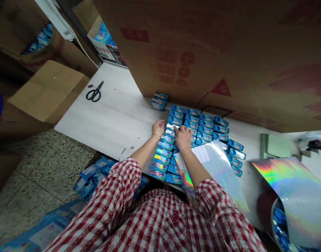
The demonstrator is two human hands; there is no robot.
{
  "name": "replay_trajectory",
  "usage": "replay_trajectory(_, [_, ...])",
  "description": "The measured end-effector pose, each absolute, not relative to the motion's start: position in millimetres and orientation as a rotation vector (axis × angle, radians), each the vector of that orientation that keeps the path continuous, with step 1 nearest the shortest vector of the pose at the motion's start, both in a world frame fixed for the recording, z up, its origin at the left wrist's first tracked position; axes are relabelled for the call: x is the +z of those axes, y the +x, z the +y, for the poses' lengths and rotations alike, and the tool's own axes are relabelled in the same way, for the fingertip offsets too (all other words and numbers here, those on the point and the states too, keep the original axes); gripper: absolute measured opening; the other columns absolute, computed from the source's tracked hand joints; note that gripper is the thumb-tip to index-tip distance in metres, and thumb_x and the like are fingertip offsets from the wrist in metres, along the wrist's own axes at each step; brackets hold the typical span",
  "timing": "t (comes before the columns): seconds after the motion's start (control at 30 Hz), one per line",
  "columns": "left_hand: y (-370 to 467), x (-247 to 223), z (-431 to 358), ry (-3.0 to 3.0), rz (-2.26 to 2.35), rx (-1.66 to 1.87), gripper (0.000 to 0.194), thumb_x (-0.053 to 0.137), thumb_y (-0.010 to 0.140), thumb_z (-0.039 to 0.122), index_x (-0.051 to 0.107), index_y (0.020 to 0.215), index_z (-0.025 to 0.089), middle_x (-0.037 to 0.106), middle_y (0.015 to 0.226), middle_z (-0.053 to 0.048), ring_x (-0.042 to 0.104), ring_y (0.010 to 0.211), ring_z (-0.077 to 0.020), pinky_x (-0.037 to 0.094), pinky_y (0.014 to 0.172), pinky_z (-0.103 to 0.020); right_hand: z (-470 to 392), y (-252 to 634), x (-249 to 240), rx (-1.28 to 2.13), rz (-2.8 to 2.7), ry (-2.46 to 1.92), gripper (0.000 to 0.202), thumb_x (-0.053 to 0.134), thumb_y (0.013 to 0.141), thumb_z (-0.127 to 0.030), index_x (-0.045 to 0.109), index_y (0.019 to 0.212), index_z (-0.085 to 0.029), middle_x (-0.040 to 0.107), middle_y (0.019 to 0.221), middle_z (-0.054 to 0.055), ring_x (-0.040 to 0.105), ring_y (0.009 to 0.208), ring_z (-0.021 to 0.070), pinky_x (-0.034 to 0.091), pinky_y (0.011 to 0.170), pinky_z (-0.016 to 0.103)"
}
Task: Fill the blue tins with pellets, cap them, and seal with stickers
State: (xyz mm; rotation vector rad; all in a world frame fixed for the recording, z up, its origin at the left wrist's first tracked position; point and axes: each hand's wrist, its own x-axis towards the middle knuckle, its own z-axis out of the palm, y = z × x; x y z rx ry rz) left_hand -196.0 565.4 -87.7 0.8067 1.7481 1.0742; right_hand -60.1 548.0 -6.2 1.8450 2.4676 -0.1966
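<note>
Head view: scissors (94, 93) lie on the table (111, 105) at the left, and the left hand (158, 128), fingers loosely curled and seemingly empty, is just beside the left column of blue boxes (163, 152). Right of it, the right hand (183, 138) rests over the boxes, index finger extended onto one near the top of that column; whether its fingers pinch anything I cannot tell, while a shiny sheet (215, 164) lies under the right forearm.
</note>
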Motion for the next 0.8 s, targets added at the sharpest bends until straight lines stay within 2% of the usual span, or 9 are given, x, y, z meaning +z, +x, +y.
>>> replay_trajectory(0.07, [-192.8,-73.8,562.9,0.892,1.828,1.108,0.028,0.047,0.075,0.005,0.064,0.095,0.014,0.065,0.089,-0.007,0.061,0.083,-0.0162,0.047,0.079,-0.029,545.6,-48.9,-2.5,-0.163,2.507,1.766,0.038,0.041,0.084,-0.016,0.059,0.116,-0.029,0.057,0.101,0.01,0.045,0.091,0.0243,0.026,0.077,0.038])
replay_trajectory(0.17, [-168.2,-43.9,552.7,1.229,1.839,1.128,0.025,0.046,0.081,0.014,0.065,0.097,0.016,0.063,0.099,-0.008,0.057,0.095,-0.0173,0.043,0.088,-0.03,537.4,-11.5,3.9,-0.112,2.492,2.023,0.037,0.04,0.084,-0.016,0.062,0.111,-0.027,0.057,0.104,0.008,0.047,0.091,0.0226,0.028,0.077,0.036])
replay_trajectory(0.3, [-102.7,-9.1,528.6,1.714,1.565,0.794,0.025,0.052,0.083,0.038,0.068,0.093,0.021,0.06,0.101,-0.006,0.051,0.1,-0.0213,0.038,0.09,-0.036,519.5,67.1,18.0,0.039,2.444,2.448,0.034,0.036,0.085,-0.019,0.067,0.1,-0.022,0.058,0.097,0.009,0.05,0.09,0.0215,0.031,0.075,0.034])
replay_trajectory(0.4, [-58.6,1.1,517.7,1.846,1.514,0.576,0.032,0.056,0.078,0.048,0.066,0.097,0.024,0.055,0.108,-0.006,0.046,0.103,-0.0254,0.037,0.085,-0.04,513.5,112.6,27.2,0.043,2.5,2.335,0.031,0.039,0.086,-0.022,0.068,0.098,-0.023,0.059,0.096,0.008,0.05,0.088,0.0208,0.031,0.074,0.032])
replay_trajectory(0.53, [-34.6,-2.6,519.3,1.789,1.614,0.499,0.024,0.057,0.079,0.044,0.066,0.083,0.023,0.052,0.11,-0.005,0.042,0.105,-0.0241,0.035,0.083,-0.038,517.3,128.0,26.2,-0.047,2.537,1.958,0.03,0.043,0.087,-0.023,0.065,0.107,-0.029,0.059,0.103,0.007,0.046,0.089,0.0207,0.029,0.074,0.033])
replay_trajectory(0.63, [-33.1,-8.4,521.2,1.758,1.645,0.526,0.026,0.051,0.083,0.041,0.065,0.075,0.021,0.053,0.111,-0.004,0.041,0.106,-0.0227,0.033,0.083,-0.038,519.0,123.3,20.1,-0.081,2.558,1.753,0.033,0.044,0.088,-0.023,0.059,0.116,-0.032,0.058,0.109,0.006,0.044,0.093,0.0212,0.029,0.075,0.034])
replay_trajectory(0.8, [-32.4,-12.7,517.0,1.738,1.655,0.566,0.023,0.049,0.085,0.035,0.065,0.074,0.021,0.053,0.114,-0.004,0.041,0.108,-0.0228,0.032,0.084,-0.039,513.5,126.5,15.8,-0.139,2.636,1.49,0.034,0.043,0.088,-0.021,0.058,0.118,-0.027,0.058,0.115,0.007,0.045,0.098,0.0211,0.031,0.08,0.034])
